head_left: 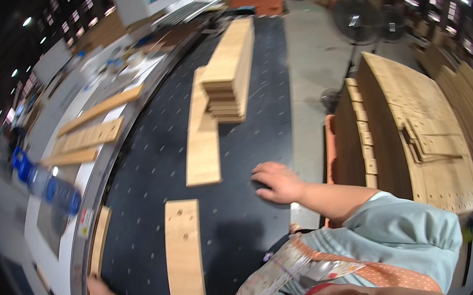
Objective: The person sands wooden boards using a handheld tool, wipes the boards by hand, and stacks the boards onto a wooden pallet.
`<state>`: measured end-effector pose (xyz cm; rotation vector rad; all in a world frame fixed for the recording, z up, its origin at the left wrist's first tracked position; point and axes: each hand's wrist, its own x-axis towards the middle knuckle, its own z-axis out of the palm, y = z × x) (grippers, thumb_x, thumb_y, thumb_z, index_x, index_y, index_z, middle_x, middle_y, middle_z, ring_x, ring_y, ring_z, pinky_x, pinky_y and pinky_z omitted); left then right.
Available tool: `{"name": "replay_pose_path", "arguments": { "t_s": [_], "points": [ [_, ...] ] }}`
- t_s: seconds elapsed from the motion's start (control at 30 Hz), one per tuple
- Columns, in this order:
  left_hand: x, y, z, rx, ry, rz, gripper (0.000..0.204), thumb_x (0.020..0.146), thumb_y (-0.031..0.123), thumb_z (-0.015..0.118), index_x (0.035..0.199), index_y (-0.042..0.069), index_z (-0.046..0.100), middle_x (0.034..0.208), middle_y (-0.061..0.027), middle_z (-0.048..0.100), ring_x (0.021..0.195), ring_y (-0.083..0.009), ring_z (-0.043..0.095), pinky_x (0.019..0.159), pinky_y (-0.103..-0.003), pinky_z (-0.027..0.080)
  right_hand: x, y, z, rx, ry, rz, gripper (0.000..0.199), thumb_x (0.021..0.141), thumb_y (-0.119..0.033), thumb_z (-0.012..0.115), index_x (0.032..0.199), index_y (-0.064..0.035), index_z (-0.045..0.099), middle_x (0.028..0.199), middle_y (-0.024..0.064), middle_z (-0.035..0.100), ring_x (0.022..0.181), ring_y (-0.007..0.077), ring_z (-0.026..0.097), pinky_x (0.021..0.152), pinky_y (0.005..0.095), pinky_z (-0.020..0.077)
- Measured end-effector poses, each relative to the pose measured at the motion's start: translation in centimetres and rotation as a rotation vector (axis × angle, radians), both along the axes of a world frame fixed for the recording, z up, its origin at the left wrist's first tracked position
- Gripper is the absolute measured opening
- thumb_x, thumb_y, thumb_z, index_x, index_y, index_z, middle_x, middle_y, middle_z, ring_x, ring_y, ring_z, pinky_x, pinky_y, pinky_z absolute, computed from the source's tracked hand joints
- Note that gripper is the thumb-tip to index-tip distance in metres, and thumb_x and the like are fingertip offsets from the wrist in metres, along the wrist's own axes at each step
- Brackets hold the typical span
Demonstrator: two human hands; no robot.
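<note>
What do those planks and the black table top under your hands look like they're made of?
The planks look like pale bare wood or wood-faced board: light tan, matt, with drilled holes. The table top looks like a matt black rubbery or plastic mat dotted with small holes; which one is unclear.

The person is wearing a pale blue-green top with a short sleeve that is ending above the elbow, leaving the forearm bare down to the right hand (277,182). Over the front they are wearing an apron in a small floral print on a light ground, edged with orange patterned trim (the trim is running as a band across the chest and along the lower hem). The left hand (97,287) and its forearm are showing bare too, with only a sliver of pale fabric appearing at the lower edge.
</note>
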<state>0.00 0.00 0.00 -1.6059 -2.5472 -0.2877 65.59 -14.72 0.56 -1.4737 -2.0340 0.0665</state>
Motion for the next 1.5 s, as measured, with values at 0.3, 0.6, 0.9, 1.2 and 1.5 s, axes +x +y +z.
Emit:
{"name": "replay_pose_path", "arguments": {
  "t_s": [0.3, 0.6, 0.9, 1.2, 1.5],
  "points": [
    [-0.9, -5.3, 0.8, -0.072, 0.245, -0.021, 0.031, 0.083, 0.028, 0.058, 0.105, 0.006, 0.064, 0.103, -0.0142, 0.063, 0.096, -0.0306, 0.059, 0.083, -0.037, 0.045, 0.6, 0.0, -1.6, 0.042, 0.03, -0.01, 0.038, 0.071, -0.023, 0.067, 0.101, -0.0032, 0.057, 0.11, 0.0133, 0.054, 0.107, 0.0318, 0.049, 0.091, 0.0406, 0.0393],
    [-1.9, -4.5, 2.0, -0.088, 0.224, -0.066, 0.034, 0.083, 0.031, 0.059, 0.107, 0.007, 0.064, 0.106, -0.0106, 0.063, 0.097, -0.0258, 0.061, 0.085, -0.034, 0.045, 0.3, -0.7, -1.5, 0.051, 0.047, -0.067, 0.04, 0.075, -0.027, 0.067, 0.105, -0.0035, 0.056, 0.111, 0.0122, 0.055, 0.107, 0.0304, 0.05, 0.093, 0.0393, 0.039],
    [-2.6, -3.6, 2.0, -0.105, 0.231, -0.045, 0.035, 0.082, 0.032, 0.061, 0.107, 0.007, 0.064, 0.104, -0.0105, 0.065, 0.095, -0.0248, 0.062, 0.083, -0.033, 0.046, 0.6, -0.1, -2.7, 0.201, 0.083, -0.1, 0.037, 0.07, -0.033, 0.071, 0.09, -0.0051, 0.059, 0.094, 0.0064, 0.059, 0.099, 0.0262, 0.054, 0.088, 0.0374, 0.0423],
    [-2.5, -4.2, 1.9, -0.094, 0.218, -0.039, 0.036, 0.082, 0.032, 0.061, 0.108, 0.007, 0.064, 0.104, -0.0102, 0.065, 0.094, -0.0247, 0.062, 0.082, -0.033, 0.046, 0.2, -0.1, -2.9, 0.191, 0.051, -0.106, 0.036, 0.07, -0.034, 0.07, 0.089, -0.0053, 0.06, 0.095, 0.0061, 0.059, 0.099, 0.026, 0.054, 0.088, 0.0372, 0.0421],
    [-3.7, -3.7, 1.8, -0.087, 0.225, -0.047, 0.034, 0.083, 0.034, 0.06, 0.107, 0.009, 0.064, 0.103, -0.0095, 0.065, 0.092, -0.0247, 0.062, 0.081, -0.034, 0.047, 0.4, -0.3, -2.3, 0.147, 0.074, -0.083, 0.039, 0.07, -0.027, 0.072, 0.1, -0.0039, 0.058, 0.103, 0.0097, 0.058, 0.101, 0.0296, 0.054, 0.088, 0.0397, 0.0428]
  ]
}}
